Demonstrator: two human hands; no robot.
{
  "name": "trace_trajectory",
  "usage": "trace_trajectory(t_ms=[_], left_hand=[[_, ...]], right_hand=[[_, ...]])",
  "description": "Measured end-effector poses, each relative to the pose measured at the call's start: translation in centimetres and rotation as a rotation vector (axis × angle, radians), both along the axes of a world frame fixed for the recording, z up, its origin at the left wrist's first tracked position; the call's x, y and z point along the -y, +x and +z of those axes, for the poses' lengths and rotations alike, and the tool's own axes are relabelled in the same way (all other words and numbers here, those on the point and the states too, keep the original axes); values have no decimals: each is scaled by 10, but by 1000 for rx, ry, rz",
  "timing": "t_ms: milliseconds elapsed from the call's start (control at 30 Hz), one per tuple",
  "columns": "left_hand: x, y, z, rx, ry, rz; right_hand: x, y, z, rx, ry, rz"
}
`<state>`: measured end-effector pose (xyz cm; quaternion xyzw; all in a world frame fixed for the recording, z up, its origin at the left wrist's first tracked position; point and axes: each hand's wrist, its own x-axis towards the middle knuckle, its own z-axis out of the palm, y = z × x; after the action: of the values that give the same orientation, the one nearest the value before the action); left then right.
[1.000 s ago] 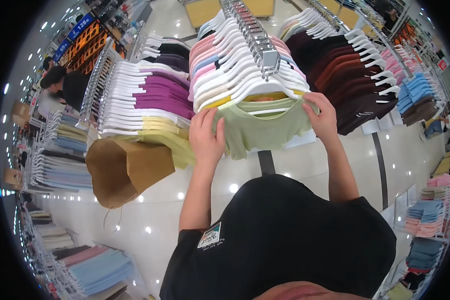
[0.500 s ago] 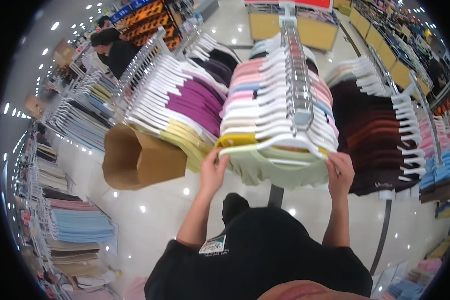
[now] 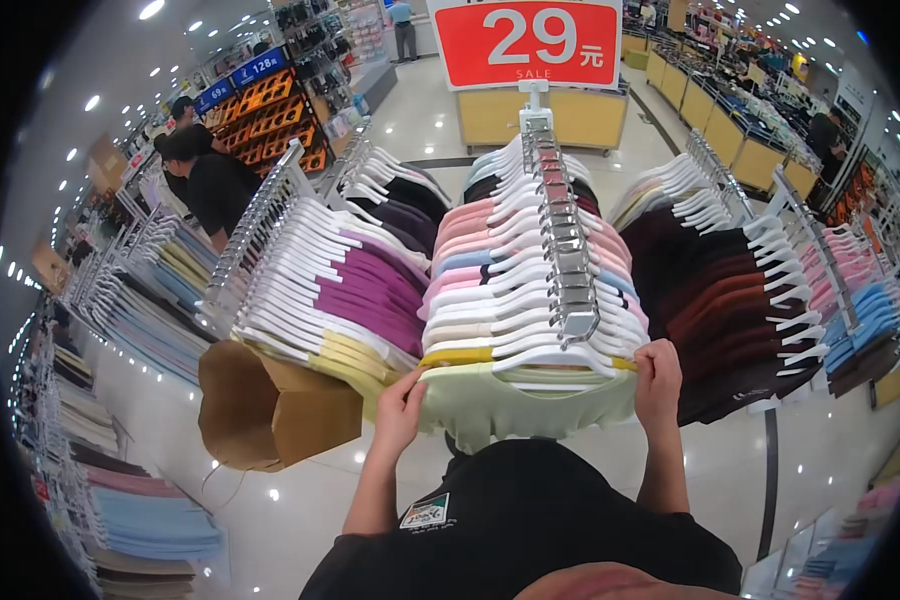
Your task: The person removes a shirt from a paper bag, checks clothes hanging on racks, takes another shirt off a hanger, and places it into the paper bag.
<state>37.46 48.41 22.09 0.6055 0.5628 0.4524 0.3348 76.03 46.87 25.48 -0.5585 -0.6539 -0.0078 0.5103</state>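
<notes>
At the front end of the middle rail hangs a pale green top [image 3: 515, 405] on a white hanger [image 3: 565, 360]. My left hand [image 3: 400, 408] pinches its left shoulder between thumb and fingers. On the other side, my right hand [image 3: 658, 382] is closed at the right shoulder, fingertips curled on the fabric. Between my hands the wide neckline droops a little below the hanger. Right behind it is a mustard yellow top [image 3: 460, 357], mostly hidden by white, pink and blue garments' hangers and the green top.
Purple tops [image 3: 375, 295] hang on the left rack, and dark brown tops [image 3: 705, 290] on the right one. An open brown paper bag [image 3: 315, 425] is at the left rack's front. A red sale sign [image 3: 530, 45] stands above the middle rail. People in black [image 3: 205, 180] are at the left.
The view has tilted up, so the racks sit lower and the whole sale sign shows. Both hands remain at the green top's shoulders.
</notes>
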Motion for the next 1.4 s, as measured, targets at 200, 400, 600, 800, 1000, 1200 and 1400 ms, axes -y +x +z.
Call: trace_trajectory(t_ms=[200,400,600,800,1000,1200,1400], left_hand=[[-8,-10,-22,157,-43,-69],[-12,-9,-59,395,-77,-33],[0,29,-25,-115,339,332],[4,65,13,-337,648,148],[4,79,18,-376,670,151],[13,86,21,-349,625,149],[6,79,23,-296,601,109]], right_hand=[[4,11,1,-33,-11,150],[11,3,-4,26,-13,212],[20,9,3,86,-39,197],[27,8,-5,66,-18,183],[32,5,-10,18,24,143],[32,11,-16,9,26,137],[23,5,-20,-76,42,150]])
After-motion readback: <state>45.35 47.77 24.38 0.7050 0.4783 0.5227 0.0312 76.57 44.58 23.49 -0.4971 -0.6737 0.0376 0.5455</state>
